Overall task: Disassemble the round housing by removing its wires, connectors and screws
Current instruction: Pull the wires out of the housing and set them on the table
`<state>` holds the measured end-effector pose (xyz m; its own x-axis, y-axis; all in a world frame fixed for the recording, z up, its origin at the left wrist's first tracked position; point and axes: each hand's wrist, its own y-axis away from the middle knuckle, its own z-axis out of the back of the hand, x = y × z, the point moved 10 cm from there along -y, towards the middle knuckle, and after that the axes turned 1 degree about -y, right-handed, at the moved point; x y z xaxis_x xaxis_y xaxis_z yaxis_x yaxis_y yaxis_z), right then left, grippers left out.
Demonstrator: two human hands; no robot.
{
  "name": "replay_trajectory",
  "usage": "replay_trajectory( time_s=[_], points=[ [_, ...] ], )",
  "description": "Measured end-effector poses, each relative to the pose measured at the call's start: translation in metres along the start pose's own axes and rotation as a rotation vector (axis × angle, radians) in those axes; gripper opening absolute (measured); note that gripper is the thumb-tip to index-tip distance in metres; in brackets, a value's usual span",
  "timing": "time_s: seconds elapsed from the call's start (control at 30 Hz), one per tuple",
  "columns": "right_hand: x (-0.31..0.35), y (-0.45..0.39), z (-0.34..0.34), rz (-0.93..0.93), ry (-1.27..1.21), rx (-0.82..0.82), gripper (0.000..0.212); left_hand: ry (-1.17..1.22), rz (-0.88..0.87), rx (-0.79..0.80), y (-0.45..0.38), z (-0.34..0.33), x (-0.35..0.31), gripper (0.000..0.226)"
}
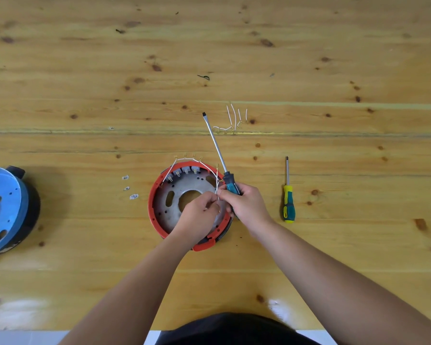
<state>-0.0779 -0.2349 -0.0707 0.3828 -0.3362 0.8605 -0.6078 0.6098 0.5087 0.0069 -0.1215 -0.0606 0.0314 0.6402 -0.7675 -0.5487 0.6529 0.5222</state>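
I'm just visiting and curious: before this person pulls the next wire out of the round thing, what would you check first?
1. Housing flat on the table: ok.
2. Left hand pinching the wire: ok.
3. Right hand free for the wire: not ok, it also grips the flat screwdriver.
4. Wire's far terminals off their slots: cannot tell.
5. Cross-head screwdriver close by: ok.
6. Removed wires lying apart: ok.

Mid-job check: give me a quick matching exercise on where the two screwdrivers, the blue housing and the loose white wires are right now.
Things:
1. flathead screwdriver
2. yellow-handled screwdriver
3. blue housing
4. loose white wires

Places:
A. at the table's left edge
B. lying right of the red housing
C. gripped in the right hand
D. on the table beyond the red housing

Pairs: 1-C, 2-B, 3-A, 4-D
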Motion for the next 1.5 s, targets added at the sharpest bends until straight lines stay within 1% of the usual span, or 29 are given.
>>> replay_trajectory(
  time_s=[0.07,0.2,0.27,0.3,0.37,0.43,0.5,0.57,0.67,0.73,0.8,0.9,1.07,1.23,1.33,1.43,1.5],
  points=[
    [0.000,-0.003,0.001,-0.006,0.008,-0.006,0.015,-0.013,0.000,0.002,-0.002,0.000,-0.001,0.017],
    [0.001,-0.010,0.002,-0.027,-0.002,-0.017,0.015,-0.048,-0.021,-0.011,-0.009,0.003,-0.006,0.016],
    [0.009,-0.019,0.007,-0.025,-0.009,-0.024,0.019,-0.069,-0.043,-0.020,-0.015,0.008,-0.013,0.017],
    [0.014,-0.026,0.013,-0.021,0.012,-0.034,0.022,-0.103,-0.078,-0.036,-0.020,0.013,-0.018,0.017],
    [0.030,-0.046,0.030,-0.008,0.098,-0.066,0.027,-0.214,-0.211,-0.104,-0.031,0.029,-0.037,0.014],
    [0.047,-0.069,0.052,-0.002,0.172,-0.114,0.022,-0.373,-0.355,-0.210,-0.042,0.048,-0.057,0.011],
    [0.063,-0.095,0.075,-0.007,0.219,-0.172,0.018,-0.542,-0.434,-0.326,-0.054,0.065,-0.072,0.015],
    [0.071,-0.121,0.094,-0.033,0.240,-0.232,0.016,-0.661,-0.418,-0.363,-0.072,0.076,-0.076,0.023],
    [0.075,-0.156,0.117,-0.098,0.264,-0.311,0.011,-0.822,-0.286,-0.265,-0.103,0.072,-0.056,0.034],
    [0.075,-0.174,0.124,-0.140,0.270,-0.348,0.009,-0.885,-0.207,-0.202,-0.112,0.065,-0.039,0.041],
    [0.073,-0.194,0.128,-0.182,0.278,-0.381,0.009,-0.897,-0.172,-0.224,-0.115,0.062,-0.029,0.045],
    [0.070,-0.222,0.128,-0.224,0.289,-0.422,0.013,-0.900,-0.169,-0.303,-0.116,0.064,-0.027,0.042],
    [0.070,-0.252,0.128,-0.240,0.350,-0.515,0.016,-0.901,-0.205,-0.322,-0.117,0.064,-0.025,0.045],
    [0.064,-0.260,0.130,-0.238,0.392,-0.565,0.021,-0.884,-0.230,-0.358,-0.117,0.065,-0.026,0.043],
    [0.062,-0.258,0.131,-0.226,0.377,-0.571,0.024,-0.878,-0.241,-0.361,-0.117,0.064,-0.025,0.044],
    [0.061,-0.250,0.130,-0.205,0.357,-0.535,0.026,-0.884,-0.244,-0.348,-0.118,0.065,-0.025,0.047],
    [0.062,-0.237,0.128,-0.176,0.297,-0.509,0.031,-0.871,-0.243,-0.326,-0.117,0.065,-0.026,0.048]
  ],
)
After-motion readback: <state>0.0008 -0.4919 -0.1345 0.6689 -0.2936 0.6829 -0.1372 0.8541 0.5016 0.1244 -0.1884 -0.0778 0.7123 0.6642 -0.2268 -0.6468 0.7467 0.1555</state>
